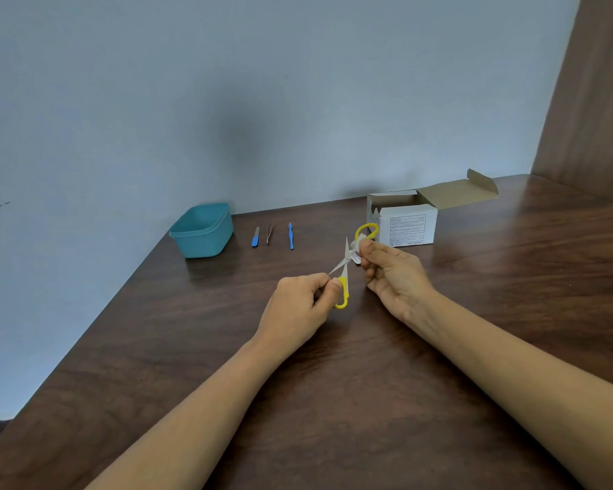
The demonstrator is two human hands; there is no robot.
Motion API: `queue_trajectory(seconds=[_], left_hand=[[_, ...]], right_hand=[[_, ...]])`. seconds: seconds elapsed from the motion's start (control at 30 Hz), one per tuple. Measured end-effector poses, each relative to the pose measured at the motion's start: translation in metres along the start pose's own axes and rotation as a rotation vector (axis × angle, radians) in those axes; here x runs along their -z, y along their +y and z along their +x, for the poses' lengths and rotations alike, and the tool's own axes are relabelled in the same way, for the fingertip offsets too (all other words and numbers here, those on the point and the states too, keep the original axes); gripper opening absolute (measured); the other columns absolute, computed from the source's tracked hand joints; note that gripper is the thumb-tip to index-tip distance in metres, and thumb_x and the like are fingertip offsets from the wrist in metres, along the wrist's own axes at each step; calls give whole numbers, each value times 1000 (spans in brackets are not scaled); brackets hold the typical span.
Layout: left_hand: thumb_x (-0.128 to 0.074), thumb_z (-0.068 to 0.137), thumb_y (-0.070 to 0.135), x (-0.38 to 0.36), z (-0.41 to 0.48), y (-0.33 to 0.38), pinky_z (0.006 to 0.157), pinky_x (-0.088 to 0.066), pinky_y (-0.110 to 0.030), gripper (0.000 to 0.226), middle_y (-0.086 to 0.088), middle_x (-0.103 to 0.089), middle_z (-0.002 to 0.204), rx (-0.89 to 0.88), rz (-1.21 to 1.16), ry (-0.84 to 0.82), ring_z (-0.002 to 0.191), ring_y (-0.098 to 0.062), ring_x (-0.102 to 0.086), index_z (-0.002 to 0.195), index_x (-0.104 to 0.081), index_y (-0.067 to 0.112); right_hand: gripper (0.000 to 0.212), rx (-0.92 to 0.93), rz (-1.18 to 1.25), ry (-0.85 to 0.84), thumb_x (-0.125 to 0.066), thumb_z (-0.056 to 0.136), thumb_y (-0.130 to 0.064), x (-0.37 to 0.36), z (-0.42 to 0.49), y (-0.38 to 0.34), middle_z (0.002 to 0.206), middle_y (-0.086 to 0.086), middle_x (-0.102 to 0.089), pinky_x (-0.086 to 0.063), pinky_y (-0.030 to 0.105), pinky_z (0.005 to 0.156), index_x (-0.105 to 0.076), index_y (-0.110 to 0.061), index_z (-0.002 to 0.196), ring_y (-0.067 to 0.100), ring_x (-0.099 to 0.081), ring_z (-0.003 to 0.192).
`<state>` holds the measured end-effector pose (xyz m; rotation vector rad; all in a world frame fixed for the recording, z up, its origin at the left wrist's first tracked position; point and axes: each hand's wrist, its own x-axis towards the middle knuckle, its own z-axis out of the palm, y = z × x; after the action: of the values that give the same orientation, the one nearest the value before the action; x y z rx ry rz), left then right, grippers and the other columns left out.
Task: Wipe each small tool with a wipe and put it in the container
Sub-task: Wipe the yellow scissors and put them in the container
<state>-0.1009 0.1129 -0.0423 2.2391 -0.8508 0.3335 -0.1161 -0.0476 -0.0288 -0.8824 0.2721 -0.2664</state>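
Head view: the left hand (298, 305) pinches the lower loop of the yellow-handled steel scissors (346, 253), whose blades are spread wide just above that grip. The right hand (393, 274) pinches a small white wipe (358, 245) against the scissors near the upper loop. Probable hazard: one bare blade tip lies just beside the left fingertips, so a slip of the wiping hand could swing it into skin. The teal plastic container (202, 244) stands well left of both grips.
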Motion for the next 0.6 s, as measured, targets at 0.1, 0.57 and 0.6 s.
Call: queue_trajectory(seconds=[0.1,0.57,0.6], left_hand=[[-48,99,33,-1,0,0,53,-37,-35,42,-8,-53,55,1,-4,0,57,-24,-49,65,-58,10],[-43,97,44,3,2,0,51,-35,-33,47,5,-41,50,-11,20,61,51,-14,-41,59,-49,17],[-43,98,43,4,2,-1,51,-33,-32,46,5,-38,49,-11,25,67,50,-13,-39,58,-46,19]], right_hand=[[9,12,67,-11,-63,86,-4,0,0,-3,57,-5,-63,-35,12,46,-65,-9,79,1,-50,47],[15,141,174,-122,-54,92,-7,-2,2,-3,66,-7,-54,-35,13,47,-61,-13,81,2,-40,51],[14,154,175,-124,-54,92,-7,-1,3,-3,65,-7,-55,-34,13,47,-61,-13,81,2,-40,51]])
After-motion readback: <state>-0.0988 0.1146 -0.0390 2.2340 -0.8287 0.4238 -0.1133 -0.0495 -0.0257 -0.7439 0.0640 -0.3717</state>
